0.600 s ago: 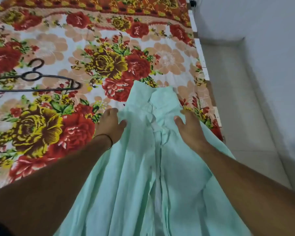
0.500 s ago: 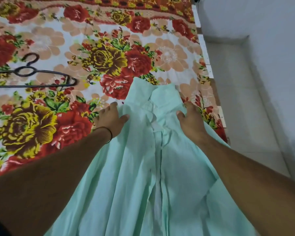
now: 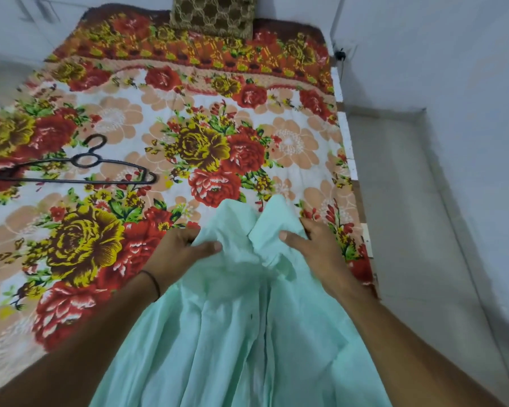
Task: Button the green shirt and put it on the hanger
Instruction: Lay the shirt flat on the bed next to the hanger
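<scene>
green shirt [image 3: 232, 333]: lies on the near right part of the bed, collar end pointing away. its lower part runs out of the bottom edge of view, so the hem is not seen. the front opening runs down the middle. whether any button is fastened cannot be made out.

left hand [image 3: 177, 254]: grips the cloth beside the collar, thumb on top, fingers tucked under a fold and mostly hidden. a dark band [image 3: 155, 284] sits on the wrist.

right hand [image 3: 315, 251]: grips the other side of the collar, thumb on the cloth, fingertips partly hidden behind the fabric edge.

hanger [image 3: 83, 168]: dark, flat on the bedspread, well apart from the shirt to the left, hook pointing away. its left end is blurred against a dark red flower.

surface: bedspread [image 3: 130, 118] printed with red, yellow and peach flowers on white, with an orange-red border at the far end. a brown patterned cushion [image 3: 215, 16] stands at the far edge, its top cut off.

room: pale floor [image 3: 400, 201] right of the bed, pale wall [image 3: 453, 54] beyond. a small dark fitting [image 3: 340, 55] near the far right corner is too small to identify.
</scene>
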